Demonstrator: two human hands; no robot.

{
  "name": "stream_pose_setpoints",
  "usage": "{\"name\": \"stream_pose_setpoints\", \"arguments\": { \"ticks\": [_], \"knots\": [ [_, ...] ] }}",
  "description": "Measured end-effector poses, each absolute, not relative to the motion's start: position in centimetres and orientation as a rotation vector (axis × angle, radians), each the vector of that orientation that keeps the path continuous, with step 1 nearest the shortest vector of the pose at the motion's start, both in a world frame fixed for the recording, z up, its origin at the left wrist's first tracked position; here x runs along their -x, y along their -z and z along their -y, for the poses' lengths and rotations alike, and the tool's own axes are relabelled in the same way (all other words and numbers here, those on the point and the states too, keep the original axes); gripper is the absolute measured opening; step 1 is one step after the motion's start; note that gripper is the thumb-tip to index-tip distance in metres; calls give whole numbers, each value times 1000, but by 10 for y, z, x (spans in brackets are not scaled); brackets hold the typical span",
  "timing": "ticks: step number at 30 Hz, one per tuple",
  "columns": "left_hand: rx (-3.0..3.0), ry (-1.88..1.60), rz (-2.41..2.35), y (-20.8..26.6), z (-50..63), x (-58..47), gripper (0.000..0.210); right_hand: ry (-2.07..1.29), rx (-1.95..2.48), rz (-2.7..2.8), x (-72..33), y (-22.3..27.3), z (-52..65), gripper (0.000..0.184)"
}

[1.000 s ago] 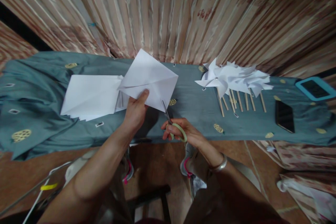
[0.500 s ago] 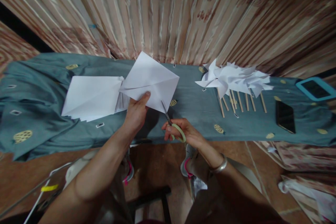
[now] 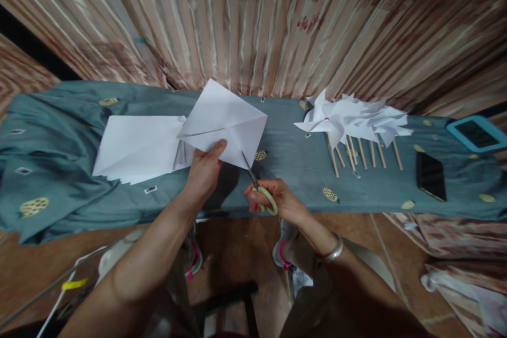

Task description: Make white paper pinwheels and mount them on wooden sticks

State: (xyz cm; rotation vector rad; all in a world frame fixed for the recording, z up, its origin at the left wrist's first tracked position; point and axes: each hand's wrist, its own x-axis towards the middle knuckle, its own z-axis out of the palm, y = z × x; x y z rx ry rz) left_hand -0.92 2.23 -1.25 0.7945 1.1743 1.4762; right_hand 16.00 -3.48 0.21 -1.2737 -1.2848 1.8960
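Observation:
A square sheet of white paper (image 3: 225, 105), creased along its diagonals, is held up with a corner pointing toward me. My left hand (image 3: 205, 166) pinches its lower left edge, thumb on top and fingers hidden underneath. A slit runs in from the sheet's left corner. Green-handled scissors (image 3: 266, 199) are in my right hand (image 3: 279, 198), fingers through the loops. Their blades lie at the sheet's near corner, one of them over the paper. Just left of the sheet, a stack of white paper squares (image 3: 138, 142) rests on the cloth, partly overlapped by the held sheet.
Several white paper pinwheels (image 3: 356, 119) on wooden sticks lie in an overlapping row at the right. Beyond them are a black phone (image 3: 431, 177) and a blue-framed device (image 3: 477, 133). A green cloth (image 3: 285, 169) covers the narrow table, and a curtain (image 3: 245, 26) hangs behind it.
The sheet has shifted slightly left in my left hand. The scissors have moved a little with it, their blades still at the near corner.

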Motion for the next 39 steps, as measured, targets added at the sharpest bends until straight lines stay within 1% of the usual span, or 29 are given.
{"name": "stream_pose_setpoints", "arguments": {
  "ticks": [4,9,14,21,25,35,39],
  "knots": [
    [-796,-1508,-1117,8,-22,5,45,-1908,1271,1243,-159,-2,35,49],
    [-805,-1508,-1125,4,-22,3,40,-1915,1249,1204,-158,1,35,47],
    [-769,-1494,-1137,3,-21,3,40,-1907,1258,1196,-157,2,35,47],
    [-792,-1417,-1135,7,-16,-2,23,-1877,1251,1195,-159,0,34,45],
    [-798,-1423,-1126,6,-15,-3,19,-1874,1260,1193,-158,1,34,44],
    [-818,-1396,-1156,9,-15,-1,17,-1874,1267,1169,-156,4,34,46],
    [-828,-1393,-1170,6,-12,-4,21,-1863,1275,1178,-157,2,33,47]
  ]
}}
